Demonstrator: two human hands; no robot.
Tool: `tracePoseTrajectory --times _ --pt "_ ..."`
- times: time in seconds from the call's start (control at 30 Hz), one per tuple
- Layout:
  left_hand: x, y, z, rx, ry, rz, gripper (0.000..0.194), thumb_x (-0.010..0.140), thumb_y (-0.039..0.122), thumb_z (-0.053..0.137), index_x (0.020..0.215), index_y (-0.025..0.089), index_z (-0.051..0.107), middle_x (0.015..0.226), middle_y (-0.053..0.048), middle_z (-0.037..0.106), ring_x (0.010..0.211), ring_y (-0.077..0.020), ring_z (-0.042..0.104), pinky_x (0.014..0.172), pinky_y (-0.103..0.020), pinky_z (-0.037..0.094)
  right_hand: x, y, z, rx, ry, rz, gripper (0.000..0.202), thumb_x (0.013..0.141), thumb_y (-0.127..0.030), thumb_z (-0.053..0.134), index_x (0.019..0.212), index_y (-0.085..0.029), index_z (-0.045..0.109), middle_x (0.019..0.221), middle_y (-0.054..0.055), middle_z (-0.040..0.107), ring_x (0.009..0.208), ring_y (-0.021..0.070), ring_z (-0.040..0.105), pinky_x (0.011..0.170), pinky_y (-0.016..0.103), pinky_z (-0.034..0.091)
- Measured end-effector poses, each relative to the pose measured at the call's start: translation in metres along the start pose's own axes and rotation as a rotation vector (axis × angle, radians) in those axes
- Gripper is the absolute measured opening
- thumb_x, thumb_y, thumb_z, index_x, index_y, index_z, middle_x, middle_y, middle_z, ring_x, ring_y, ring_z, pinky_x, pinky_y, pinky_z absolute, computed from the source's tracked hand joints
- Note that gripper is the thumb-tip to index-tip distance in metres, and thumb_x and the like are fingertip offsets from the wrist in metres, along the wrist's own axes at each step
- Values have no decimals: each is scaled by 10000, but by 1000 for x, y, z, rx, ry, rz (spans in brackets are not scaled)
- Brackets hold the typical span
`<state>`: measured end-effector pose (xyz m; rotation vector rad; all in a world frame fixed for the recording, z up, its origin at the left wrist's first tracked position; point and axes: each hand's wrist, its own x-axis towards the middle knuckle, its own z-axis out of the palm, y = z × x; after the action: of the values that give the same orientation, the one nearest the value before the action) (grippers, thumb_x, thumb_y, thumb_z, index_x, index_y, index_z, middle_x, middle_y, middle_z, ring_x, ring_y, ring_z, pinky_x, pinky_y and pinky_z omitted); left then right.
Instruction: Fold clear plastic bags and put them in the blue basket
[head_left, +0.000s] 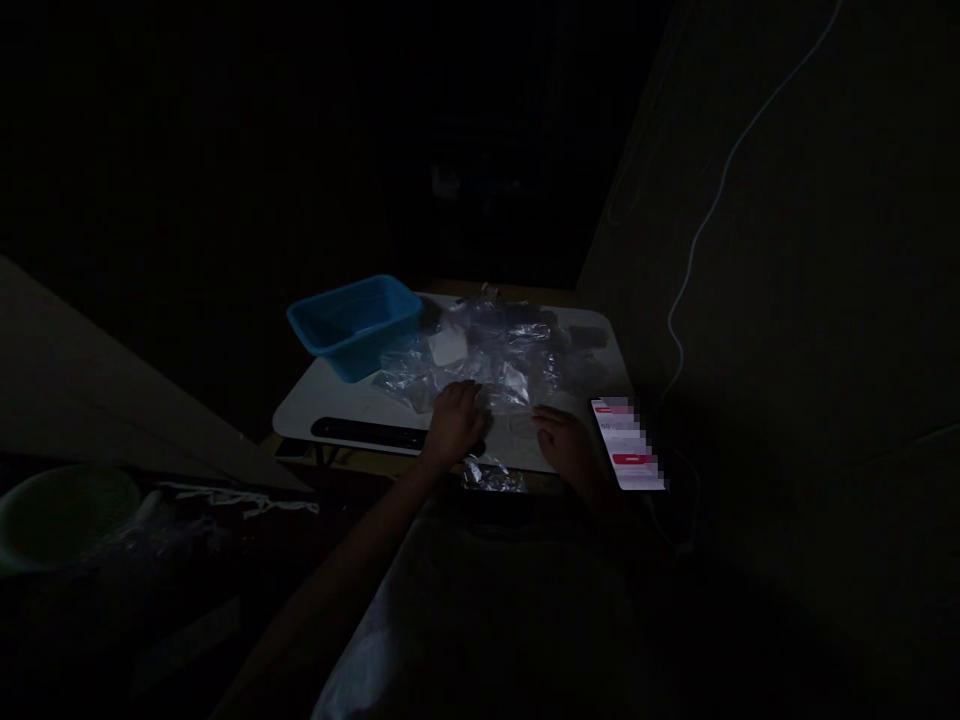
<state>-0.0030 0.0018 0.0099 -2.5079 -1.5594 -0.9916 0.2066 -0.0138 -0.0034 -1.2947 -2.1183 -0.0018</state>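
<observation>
Clear plastic bags (pixel 514 375) lie in a crumpled, shiny heap on a small white table (pixel 360 400). My left hand (pixel 456 422) rests palm down at the heap's near edge, its fingers reaching forward over the plastic. To its right, my right hand (pixel 562 442) lies low over the table, fingers stretched leftward and thumb a little apart. A thin, clear sheet between the hands is too dim to make out well. More crinkled plastic (pixel 491 474) hangs at the table's front edge below my left hand. A small white piece (pixel 448 346) sits among the bags.
A blue plastic basin (pixel 356 325) stands at the table's back left. A lit phone (pixel 626 445) leans at the right edge. A dark slot (pixel 367 432) runs along the front. A white cable (pixel 720 190) hangs on the right wall; a green round basin (pixel 67 515) is lower left.
</observation>
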Motion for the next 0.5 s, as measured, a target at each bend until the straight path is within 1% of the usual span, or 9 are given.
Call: tracePoseTrajectory --times 0.1,0.23,0.3,0.5 --pt "2 -2 3 13 -33 -96 372 791 274 479 1122 105 509 1131 -132 549 1061 -256 452 898 -404 364 0 -1 -1 11 -17 6 329 714 -76 422 880 -160 694 1020 77 667 968 177 610 880 317 485" --pt "5 -5 3 46 -124 -142 245 778 213 476 990 165 590 974 -85 620 998 -253 492 856 -405 375 1 -2 -1 7 -37 35 324 712 -80 433 891 -158 692 1042 81 658 981 184 603 896 324 474" --pt "5 -6 3 46 -140 -159 225 770 188 471 944 176 613 926 -75 636 964 -244 512 838 -394 384 1 -2 -2 12 -39 38 320 712 -85 440 894 -160 692 1044 79 657 981 184 603 896 323 474" --pt "3 -14 7 -43 -25 -184 260 810 195 411 938 157 634 897 -83 661 898 -226 554 812 -381 415 1 -3 -2 15 -30 35 320 721 -84 434 896 -154 693 1029 80 663 979 184 604 895 325 476"
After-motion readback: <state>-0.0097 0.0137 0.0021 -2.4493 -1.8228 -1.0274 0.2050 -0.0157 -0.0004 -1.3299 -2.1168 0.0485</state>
